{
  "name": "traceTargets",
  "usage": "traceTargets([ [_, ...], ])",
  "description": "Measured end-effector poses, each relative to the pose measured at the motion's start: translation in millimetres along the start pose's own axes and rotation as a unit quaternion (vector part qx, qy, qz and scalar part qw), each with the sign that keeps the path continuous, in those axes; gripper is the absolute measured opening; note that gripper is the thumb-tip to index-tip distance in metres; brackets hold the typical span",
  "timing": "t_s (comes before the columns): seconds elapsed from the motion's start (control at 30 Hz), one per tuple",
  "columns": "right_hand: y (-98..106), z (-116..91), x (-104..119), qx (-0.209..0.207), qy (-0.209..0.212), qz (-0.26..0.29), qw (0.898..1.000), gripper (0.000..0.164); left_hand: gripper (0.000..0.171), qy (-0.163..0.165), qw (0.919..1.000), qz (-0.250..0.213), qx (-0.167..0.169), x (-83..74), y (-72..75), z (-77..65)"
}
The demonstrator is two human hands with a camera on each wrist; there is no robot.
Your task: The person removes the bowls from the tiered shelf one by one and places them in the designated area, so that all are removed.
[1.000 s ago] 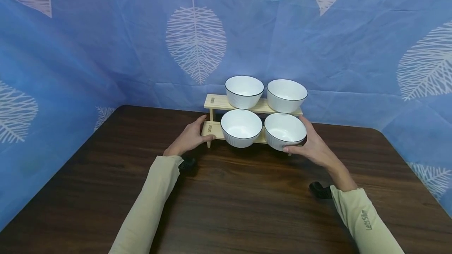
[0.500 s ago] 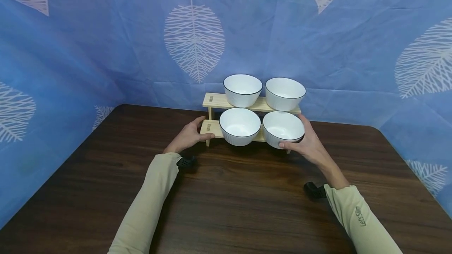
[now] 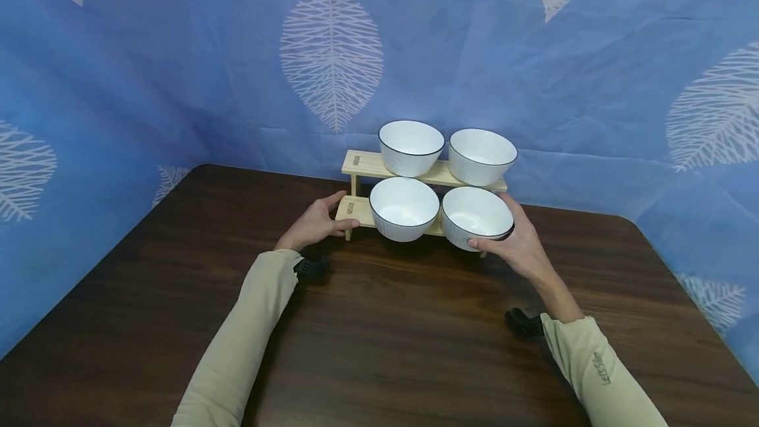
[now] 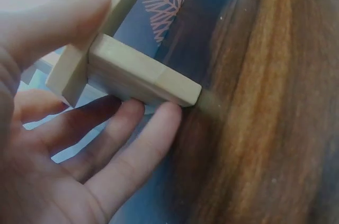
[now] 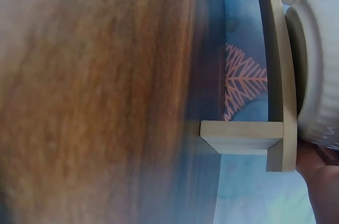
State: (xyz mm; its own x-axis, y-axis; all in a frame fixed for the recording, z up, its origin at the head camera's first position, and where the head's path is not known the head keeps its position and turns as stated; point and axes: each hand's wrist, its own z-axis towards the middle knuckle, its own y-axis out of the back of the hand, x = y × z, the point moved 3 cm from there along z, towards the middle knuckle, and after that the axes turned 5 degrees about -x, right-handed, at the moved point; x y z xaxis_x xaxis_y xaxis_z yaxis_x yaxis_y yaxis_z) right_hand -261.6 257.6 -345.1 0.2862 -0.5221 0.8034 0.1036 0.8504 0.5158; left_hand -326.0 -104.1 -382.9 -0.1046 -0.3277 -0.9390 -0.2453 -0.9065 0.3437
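A pale two-tier wooden rack [image 3: 358, 205] carries several white bowls with thin dark rims, in two rows. My left hand [image 3: 313, 221] grips the left end of its lower shelf. In the left wrist view, the thumb lies along the shelf edge while fingertips touch the wooden leg [image 4: 143, 70]. At the other end, my right hand [image 3: 517, 242] holds the front right bowl [image 3: 477, 211], thumb across its lower front and fingers around its right side, partly hidden. Beside that bowl stands the front left bowl [image 3: 404, 208]. On the upper tier are the back left bowl [image 3: 412, 147] and back right bowl [image 3: 483, 155].
The rack stands near the far edge of a dark wood-grain table [image 3: 379, 335]. Right behind it hangs a blue cloth [image 3: 427, 45] with white leaf prints. A black wrist device [image 3: 524, 323] shows by the right sleeve, another [image 3: 311, 267] by the left.
The head view shifts slightly. My right wrist moves a little to the left, its thumb lying slightly farther across the bowl's front. The left hand keeps its grip on the rack.
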Motion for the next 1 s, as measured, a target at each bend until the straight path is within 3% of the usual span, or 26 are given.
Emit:
traceTargets([
  [0.3, 6.1, -9.1, 5.1, 0.000, -0.021, -0.021, 1.000, 0.104, 0.086, 0.024, 0.9984, -0.041, 0.032, -4.7, 3.3, -2.6],
  [0.73, 10.2, -17.8, 8.9, 0.004, -0.012, -0.008, 1.000, 0.105, 0.083, 0.031, 0.9979, -0.050, 0.027, -0.4, 3.9, -0.3],
  [1.0, 10.9, -23.2, 11.1, 0.009, -0.002, -0.028, 1.000, 0.106, 0.083, 0.033, 0.9975, -0.059, 0.019, 0.5, 4.6, -1.4],
])
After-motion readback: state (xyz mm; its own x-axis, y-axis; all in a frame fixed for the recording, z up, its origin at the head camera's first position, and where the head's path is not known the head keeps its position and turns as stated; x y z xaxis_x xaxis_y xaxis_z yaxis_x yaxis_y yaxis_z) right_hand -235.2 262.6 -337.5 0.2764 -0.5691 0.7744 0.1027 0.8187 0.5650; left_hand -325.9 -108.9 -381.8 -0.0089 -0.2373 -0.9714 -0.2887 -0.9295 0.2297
